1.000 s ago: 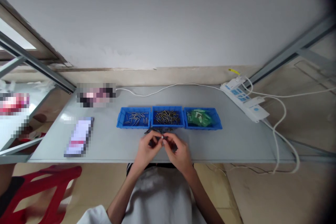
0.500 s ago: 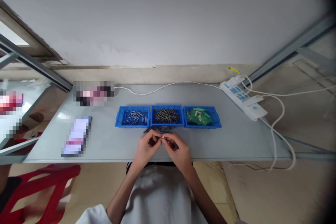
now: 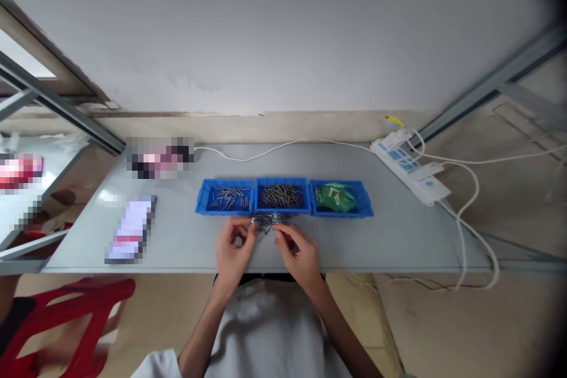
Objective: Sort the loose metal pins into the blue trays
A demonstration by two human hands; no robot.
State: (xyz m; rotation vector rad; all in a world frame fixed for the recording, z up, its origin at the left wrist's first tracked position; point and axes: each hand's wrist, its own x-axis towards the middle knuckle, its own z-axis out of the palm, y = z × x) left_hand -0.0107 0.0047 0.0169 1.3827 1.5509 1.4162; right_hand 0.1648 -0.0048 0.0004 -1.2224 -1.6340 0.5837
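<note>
Three blue bins stand side by side: the left bin (image 3: 199, 201) holds silvery pins, the middle bin (image 3: 282, 211) darker brassy pins, the right bin (image 3: 367, 204) a green plastic bag (image 3: 339, 198). In front of the middle bin lies a loose pile of metal pieces (image 3: 266, 223). My left hand (image 3: 234, 248) pinches a small whitish piece (image 3: 253, 221) at the pile's left side. My right hand (image 3: 299, 251) is closed at the pile's right side, its fingertips by a thin piece too small to make out.
A phone (image 3: 132, 229) lies on the grey table (image 3: 177, 248) at left, with a blurred pink and black object (image 3: 162, 160) behind it. White cables run from a power strip (image 3: 410, 168) at right. A red stool (image 3: 84, 307) stands below.
My hands have moved apart, my left hand going left with the small whitish piece. The loose pile between them now shows more.
</note>
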